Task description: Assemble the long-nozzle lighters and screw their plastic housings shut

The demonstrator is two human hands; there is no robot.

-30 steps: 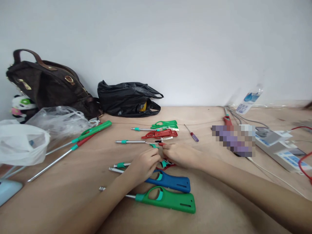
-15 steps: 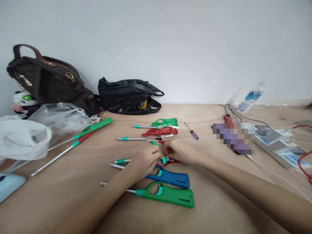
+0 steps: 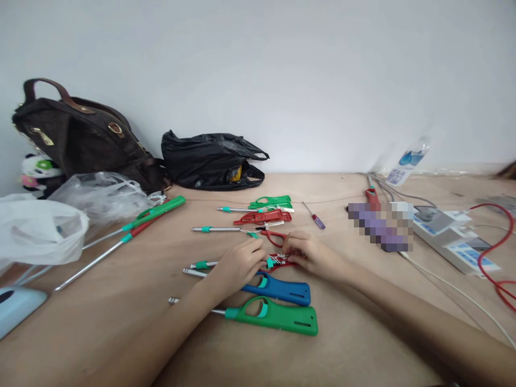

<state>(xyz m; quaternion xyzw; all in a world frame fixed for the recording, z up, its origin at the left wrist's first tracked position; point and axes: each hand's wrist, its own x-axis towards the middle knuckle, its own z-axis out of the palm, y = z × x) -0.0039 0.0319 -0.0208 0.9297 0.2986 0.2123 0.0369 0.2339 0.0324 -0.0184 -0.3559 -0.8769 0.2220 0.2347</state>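
Between my hands lies an opened red gas lighter (image 3: 287, 263), its thin wires and teal trigger (image 3: 270, 263) exposed. My left hand (image 3: 241, 263) is closed at its front end, the fingertips beside the trigger. My right hand (image 3: 312, 251) has bent fingers pressed on the handle end, covering part of the inner pieces. Just beyond, a loose red half shell (image 3: 276, 238) rests partly behind the right fingers. A blue lighter (image 3: 282, 290) and a green lighter (image 3: 278, 318) lie whole on the near side, their rods partly under my left forearm.
Farther back are an opened red shell (image 3: 262, 216), a green shell (image 3: 278, 202), metal rods and a purple screwdriver (image 3: 318, 221). Bags stand at the left, including a black plastic bag (image 3: 209, 161). A power strip (image 3: 463, 252) with cables sits at the right.
My right hand has moved slightly right and away from the red half shell, which now shows on the table. The left hand stays almost in place.
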